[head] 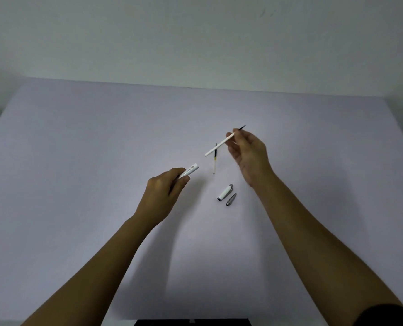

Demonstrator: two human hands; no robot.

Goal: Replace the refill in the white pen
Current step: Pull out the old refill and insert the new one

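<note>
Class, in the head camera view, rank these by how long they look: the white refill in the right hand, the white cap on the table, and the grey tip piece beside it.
1. White refill, clearly longest.
2. White cap.
3. Grey tip piece, only slightly shorter than the cap, so that ranking is unsure.

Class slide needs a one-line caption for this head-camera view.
Left hand grips white pen barrel; right hand holds white refill; spent clear refill, white cap, grey tip lie below.
</note>
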